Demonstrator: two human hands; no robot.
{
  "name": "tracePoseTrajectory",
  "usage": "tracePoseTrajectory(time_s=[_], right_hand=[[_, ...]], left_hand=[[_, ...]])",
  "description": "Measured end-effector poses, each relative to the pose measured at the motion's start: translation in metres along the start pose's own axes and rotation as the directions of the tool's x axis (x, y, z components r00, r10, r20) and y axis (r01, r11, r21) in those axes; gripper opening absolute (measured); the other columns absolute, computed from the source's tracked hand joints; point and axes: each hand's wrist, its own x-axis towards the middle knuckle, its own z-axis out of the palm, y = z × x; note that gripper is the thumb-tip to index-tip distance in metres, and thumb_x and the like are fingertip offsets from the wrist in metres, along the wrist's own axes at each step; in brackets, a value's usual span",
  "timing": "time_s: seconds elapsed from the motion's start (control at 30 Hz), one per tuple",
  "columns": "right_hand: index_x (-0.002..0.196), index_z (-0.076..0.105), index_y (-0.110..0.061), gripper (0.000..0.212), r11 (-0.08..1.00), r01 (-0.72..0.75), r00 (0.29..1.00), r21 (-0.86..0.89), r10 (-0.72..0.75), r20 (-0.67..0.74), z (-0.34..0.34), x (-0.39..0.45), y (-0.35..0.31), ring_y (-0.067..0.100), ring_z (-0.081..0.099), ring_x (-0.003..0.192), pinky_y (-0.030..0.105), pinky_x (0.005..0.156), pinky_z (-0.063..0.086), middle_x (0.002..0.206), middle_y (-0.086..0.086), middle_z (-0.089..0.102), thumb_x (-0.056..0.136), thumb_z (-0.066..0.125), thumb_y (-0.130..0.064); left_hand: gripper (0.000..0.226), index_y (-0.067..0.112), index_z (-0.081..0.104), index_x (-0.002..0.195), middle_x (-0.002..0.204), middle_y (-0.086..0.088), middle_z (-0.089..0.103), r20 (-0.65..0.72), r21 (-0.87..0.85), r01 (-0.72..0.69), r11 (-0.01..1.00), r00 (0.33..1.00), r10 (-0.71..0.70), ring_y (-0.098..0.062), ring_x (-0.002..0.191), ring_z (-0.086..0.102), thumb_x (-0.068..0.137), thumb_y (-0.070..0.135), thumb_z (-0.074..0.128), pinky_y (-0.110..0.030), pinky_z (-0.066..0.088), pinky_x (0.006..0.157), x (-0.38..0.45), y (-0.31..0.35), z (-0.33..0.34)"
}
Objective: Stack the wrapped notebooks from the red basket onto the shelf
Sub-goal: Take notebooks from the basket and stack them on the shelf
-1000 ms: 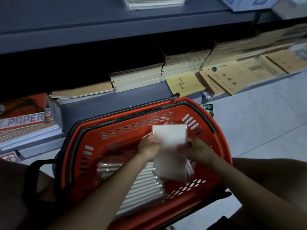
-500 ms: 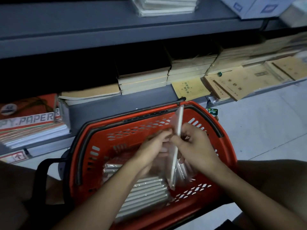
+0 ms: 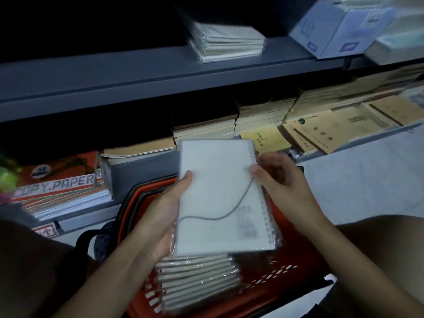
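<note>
Two tiers of grey shelving [image 3: 146, 88] fill my view, and both sit lower in frame than a second ago, so my head has tipped upward toward the top board. On that upper tier lies a short stack of wrapped notebooks [image 3: 229, 43], which I judge to be where this load goes. The lower tier carries copy paper reams [image 3: 62, 182] on the left and brown exercise books [image 3: 321, 134] on the right.

Below me stands the red basket [image 3: 296, 274], with a row of wrapped notebooks [image 3: 197, 278] packed on edge inside.

Half a second ago the bundle I hold was edge-on down in the basket; now the wrapped spiral notebook [image 3: 218, 198] is lifted above the rim and turned cover-up, its wire binding to the right and an elastic cord trailing across the face. That tells me the pick is done and the carry to the shelf has begun.

My left hand [image 3: 165, 212] grips its left edge, thumb on top and fingers underneath. My right hand [image 3: 282, 180] pinches the bound edge near the top corner, thumb pressed on the cover. Next comes raising it level onto the upper stack.
</note>
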Motion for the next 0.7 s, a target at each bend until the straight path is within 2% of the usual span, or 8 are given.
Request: tracePoseTrajectory(time_s=[0.1, 0.2, 0.3, 0.37, 0.43, 0.57, 0.63, 0.7], right_hand=[[0.103, 0.068, -0.009, 0.034, 0.896, -0.346, 0.927, 0.277, 0.28, 0.25, 0.0, -0.002, -0.002, 0.021, 0.073, 0.097, 0.037, 0.087, 0.055, 0.106, 0.005, 0.076, 0.079, 0.074, -0.032], [0.116, 0.068, -0.01, 0.036, 0.915, -0.331, 0.888, 0.232, 0.219, 0.404, -0.001, -0.005, -0.002, 0.027, 0.071, 0.106, 0.042, 0.093, 0.052, 0.113, 0.006, 0.075, 0.081, 0.07, -0.019], [0.117, 0.071, -0.018, 0.028, 0.976, -0.212, 0.921, 0.053, 0.181, 0.345, -0.004, -0.003, -0.004, 0.031, 0.069, 0.11, 0.045, 0.096, 0.051, 0.112, 0.003, 0.076, 0.091, 0.066, -0.01], [0.114, 0.073, -0.018, 0.021, 0.983, -0.177, 0.96, -0.056, 0.185, 0.208, -0.002, -0.002, -0.003, 0.025, 0.071, 0.104, 0.036, 0.09, 0.056, 0.103, -0.001, 0.077, 0.097, 0.061, -0.015], [0.118, 0.07, -0.014, 0.031, 0.953, -0.289, 0.951, 0.087, 0.275, 0.145, 0.0, 0.0, -0.007, 0.026, 0.074, 0.097, 0.035, 0.085, 0.059, 0.098, 0.004, 0.078, 0.103, 0.049, -0.031], [0.118, 0.063, -0.005, 0.046, 0.61, -0.527, 0.85, 0.592, 0.369, 0.376, -0.006, 0.002, -0.024, 0.033, 0.076, 0.087, 0.042, 0.067, 0.064, 0.1, 0.019, 0.075, 0.107, 0.034, -0.039], [0.118, 0.065, -0.005, 0.05, 0.494, -0.554, 0.832, 0.67, 0.315, 0.456, -0.011, 0.004, -0.026, 0.031, 0.075, 0.091, 0.04, 0.07, 0.064, 0.106, 0.016, 0.072, 0.104, 0.038, -0.043], [0.127, 0.063, -0.005, 0.06, 0.484, -0.577, 0.814, 0.657, 0.28, 0.509, -0.014, 0.004, -0.025, 0.035, 0.066, 0.115, 0.045, 0.085, 0.061, 0.126, 0.019, 0.067, 0.101, 0.041, -0.054]], left_hand=[[0.045, 0.016, 0.066, 0.127, 0.116, -0.011, 0.074, 0.008, -0.023, -0.01, 1.0, 1.0, 0.011, -0.029, 0.106, 0.072, 0.093, 0.045, 0.057, -0.047, 0.06, 0.084, 0.003, 0.004, 0.001], [0.044, 0.012, 0.059, 0.132, 0.123, -0.015, 0.07, 0.003, -0.048, -0.063, 0.997, 0.998, 0.063, -0.034, 0.113, 0.068, 0.091, 0.029, 0.062, -0.055, 0.052, 0.099, 0.008, 0.006, 0.0], [0.035, 0.012, 0.063, 0.126, 0.118, -0.012, 0.073, 0.016, 0.003, -0.215, 0.977, 0.977, 0.215, -0.029, 0.104, 0.072, 0.092, 0.005, 0.058, -0.043, 0.058, 0.09, 0.008, 0.008, -0.003], [0.033, 0.012, 0.066, 0.121, 0.115, -0.008, 0.075, 0.064, 0.102, -0.351, 0.931, 0.936, 0.346, -0.025, 0.106, 0.071, 0.092, -0.002, 0.057, -0.035, 0.058, 0.091, 0.008, 0.008, -0.002], [0.033, 0.021, 0.072, 0.116, 0.115, 0.001, 0.075, 0.141, 0.32, -0.522, 0.79, 0.851, 0.505, -0.019, 0.111, 0.069, 0.092, 0.0, 0.062, -0.033, 0.055, 0.094, 0.01, 0.005, -0.002], [0.053, 0.053, 0.068, 0.114, 0.144, 0.026, 0.05, 0.399, 0.724, -0.664, 0.185, 0.622, 0.674, -0.009, 0.143, 0.031, 0.09, 0.006, 0.068, -0.033, 0.021, 0.117, 0.022, -0.005, -0.007], [0.058, 0.056, 0.067, 0.112, 0.153, 0.027, 0.037, 0.416, 0.73, -0.672, 0.127, 0.584, 0.697, -0.011, 0.149, 0.017, 0.089, 0.002, 0.068, -0.034, 0.01, 0.118, 0.022, -0.004, -0.01], [0.069, 0.054, 0.069, 0.111, 0.159, 0.024, 0.029, 0.452, 0.74, -0.67, 0.06, 0.562, 0.693, -0.015, 0.152, 0.01, 0.086, -0.01, 0.065, -0.036, 0.006, 0.118, 0.02, 0.002, -0.013]])
